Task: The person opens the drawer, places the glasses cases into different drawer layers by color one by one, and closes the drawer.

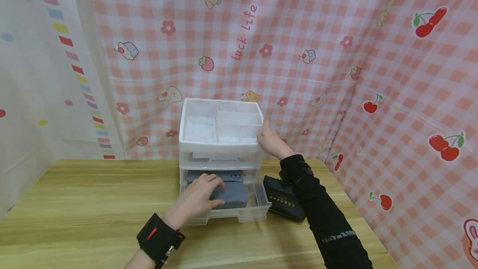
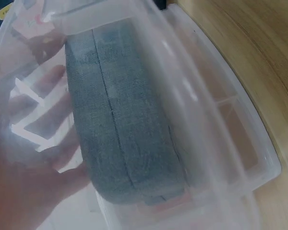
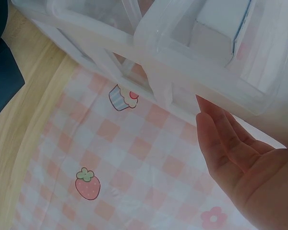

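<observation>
A white plastic drawer unit (image 1: 220,148) has its clear bottom drawer (image 1: 257,215) pulled out. Inside lie two blue-grey cases: a front fabric case (image 1: 237,196) and, behind it, a case with a glasses symbol (image 1: 229,175). My left hand (image 1: 201,196) reaches over the drawer's left part at the front case, fingers and thumb spread apart. Through clear plastic, the left wrist view shows its fingers alongside the fabric case (image 2: 120,115). My right hand (image 1: 274,140) rests against the unit's right side near the top, its fingers fairly straight in the right wrist view (image 3: 245,158).
A black pouch (image 1: 284,198) with gold marks lies beside the drawer on the right, partly behind my right sleeve. Dividers split the unit's open top tray (image 1: 218,117). A checked pink cloth (image 1: 298,94) hangs behind the wooden table (image 1: 93,211).
</observation>
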Action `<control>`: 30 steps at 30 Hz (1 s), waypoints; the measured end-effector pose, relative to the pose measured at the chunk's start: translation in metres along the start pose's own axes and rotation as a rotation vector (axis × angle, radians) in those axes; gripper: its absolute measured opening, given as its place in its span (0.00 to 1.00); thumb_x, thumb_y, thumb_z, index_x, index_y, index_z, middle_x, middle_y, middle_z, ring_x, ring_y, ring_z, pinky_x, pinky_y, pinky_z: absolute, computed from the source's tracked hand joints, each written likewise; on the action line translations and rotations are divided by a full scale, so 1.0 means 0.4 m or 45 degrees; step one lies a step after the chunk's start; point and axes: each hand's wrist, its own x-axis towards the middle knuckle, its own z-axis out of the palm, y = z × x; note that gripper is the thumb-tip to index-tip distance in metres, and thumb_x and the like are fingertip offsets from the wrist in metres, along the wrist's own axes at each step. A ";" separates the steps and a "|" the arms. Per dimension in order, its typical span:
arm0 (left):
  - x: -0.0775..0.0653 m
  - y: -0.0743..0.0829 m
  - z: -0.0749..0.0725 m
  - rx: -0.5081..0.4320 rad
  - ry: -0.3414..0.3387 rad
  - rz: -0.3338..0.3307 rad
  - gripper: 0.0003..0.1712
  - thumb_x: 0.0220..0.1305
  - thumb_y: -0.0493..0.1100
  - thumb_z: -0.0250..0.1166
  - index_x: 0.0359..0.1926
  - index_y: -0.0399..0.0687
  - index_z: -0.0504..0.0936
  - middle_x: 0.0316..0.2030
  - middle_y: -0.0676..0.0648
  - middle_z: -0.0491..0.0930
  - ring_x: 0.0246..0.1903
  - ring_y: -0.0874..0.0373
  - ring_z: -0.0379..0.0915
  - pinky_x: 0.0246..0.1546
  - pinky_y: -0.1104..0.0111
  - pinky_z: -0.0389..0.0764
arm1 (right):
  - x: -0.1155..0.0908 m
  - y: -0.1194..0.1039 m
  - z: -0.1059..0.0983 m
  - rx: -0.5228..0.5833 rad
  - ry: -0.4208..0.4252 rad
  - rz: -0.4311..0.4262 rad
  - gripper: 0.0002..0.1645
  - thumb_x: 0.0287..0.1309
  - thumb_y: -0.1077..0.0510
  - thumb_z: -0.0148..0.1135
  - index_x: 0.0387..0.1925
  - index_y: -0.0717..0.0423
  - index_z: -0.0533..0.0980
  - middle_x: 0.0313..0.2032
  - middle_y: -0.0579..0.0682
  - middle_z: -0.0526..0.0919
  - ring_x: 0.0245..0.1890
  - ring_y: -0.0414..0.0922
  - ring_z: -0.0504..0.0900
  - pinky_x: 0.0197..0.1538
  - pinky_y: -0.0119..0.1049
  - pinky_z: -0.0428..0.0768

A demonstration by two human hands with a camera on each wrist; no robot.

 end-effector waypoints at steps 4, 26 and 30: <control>-0.013 0.007 0.000 0.005 0.023 0.094 0.10 0.57 0.43 0.68 0.41 0.49 0.81 0.38 0.51 0.81 0.41 0.57 0.76 0.40 0.67 0.78 | -0.001 -0.001 -0.001 0.002 -0.006 0.002 0.33 0.72 0.53 0.31 0.71 0.54 0.35 0.68 0.65 0.57 0.61 0.56 0.68 0.57 0.51 0.71; -0.072 0.045 0.052 0.500 0.412 0.702 0.16 0.47 0.42 0.74 0.38 0.54 0.79 0.37 0.55 0.75 0.36 0.62 0.68 0.36 0.71 0.70 | 0.003 0.004 -0.001 -0.024 -0.012 -0.031 0.33 0.72 0.54 0.31 0.70 0.58 0.33 0.67 0.67 0.57 0.59 0.57 0.69 0.55 0.50 0.72; -0.079 0.043 0.056 0.562 0.375 0.702 0.16 0.50 0.38 0.70 0.41 0.53 0.79 0.39 0.54 0.74 0.37 0.61 0.66 0.36 0.70 0.69 | 0.003 0.002 0.000 -0.024 -0.004 -0.028 0.33 0.72 0.54 0.31 0.70 0.58 0.34 0.67 0.67 0.57 0.60 0.57 0.69 0.56 0.51 0.72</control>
